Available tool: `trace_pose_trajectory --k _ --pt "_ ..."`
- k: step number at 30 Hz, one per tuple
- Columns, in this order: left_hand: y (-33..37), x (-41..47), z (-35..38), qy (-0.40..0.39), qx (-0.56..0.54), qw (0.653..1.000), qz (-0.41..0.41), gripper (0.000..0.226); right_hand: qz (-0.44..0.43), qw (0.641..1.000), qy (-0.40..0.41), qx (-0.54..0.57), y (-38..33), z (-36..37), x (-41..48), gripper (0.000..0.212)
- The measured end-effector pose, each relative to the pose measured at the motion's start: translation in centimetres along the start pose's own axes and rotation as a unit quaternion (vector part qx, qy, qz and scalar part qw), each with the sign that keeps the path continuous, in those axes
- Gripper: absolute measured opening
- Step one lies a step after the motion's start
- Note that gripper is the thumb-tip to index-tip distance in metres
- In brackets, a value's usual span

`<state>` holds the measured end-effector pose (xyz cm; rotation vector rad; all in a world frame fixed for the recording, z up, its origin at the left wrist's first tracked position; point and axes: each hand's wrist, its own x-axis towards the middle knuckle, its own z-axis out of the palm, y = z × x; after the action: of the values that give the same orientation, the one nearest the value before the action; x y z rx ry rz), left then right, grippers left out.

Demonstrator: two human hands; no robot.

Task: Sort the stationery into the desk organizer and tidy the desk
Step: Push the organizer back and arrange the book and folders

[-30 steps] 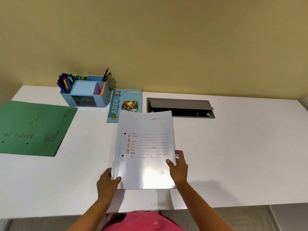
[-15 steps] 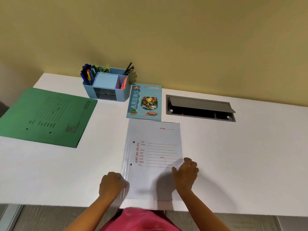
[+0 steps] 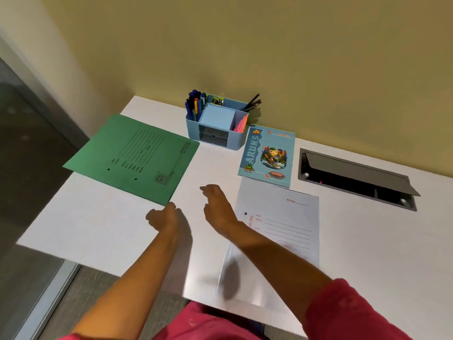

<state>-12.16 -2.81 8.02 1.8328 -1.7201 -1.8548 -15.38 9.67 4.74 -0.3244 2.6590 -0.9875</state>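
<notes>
At 5 o'clock the right forearm (image 3: 269,256) is covering the white file's (image 3: 289,217) red side print, while the left hand (image 3: 166,217) and the right hand (image 3: 218,207) are smearing into blur.

Pink sleeve (image 3: 355,312) at 4 o'clock, with faint lighter specks on the fabric, ending well short of the wrist. Same pink garment (image 3: 208,325) at 6 o'clock. Left hand (image 3: 164,217) and right hand (image 3: 218,207) bare; forearms uncovered.

The folder (image 3: 137,155) lies left of the organizer (image 3: 236,141), notebook (image 3: 268,157) just right, file (image 3: 289,217) before the notebook, perhaps touching.
</notes>
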Motion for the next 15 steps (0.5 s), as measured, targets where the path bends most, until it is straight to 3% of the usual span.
trace_pose_trajectory --k 3,8,12,15 --pt "0.7 1.6 0.0 0.001 -0.029 1.000 0.003 0.054 -0.060 0.993 -0.089 -0.052 -2.6 1.4 2.2 0.065" --pt "2.0 3.9 -0.1 0.002 -0.101 0.995 -0.008 0.043 -0.097 0.976 -0.163 -0.105 -3.9 3.1 3.4 0.069" --pt "2.5 5.8 -0.5 -0.007 -0.124 0.992 -0.023 0.041 -0.120 0.973 -0.139 -0.137 -3.5 4.7 3.1 0.066" --pt "2.4 7.2 -1.2 -0.037 -0.069 0.997 0.007 0.029 -0.127 0.979 -0.122 -0.103 -3.5 4.8 3.1 0.065"
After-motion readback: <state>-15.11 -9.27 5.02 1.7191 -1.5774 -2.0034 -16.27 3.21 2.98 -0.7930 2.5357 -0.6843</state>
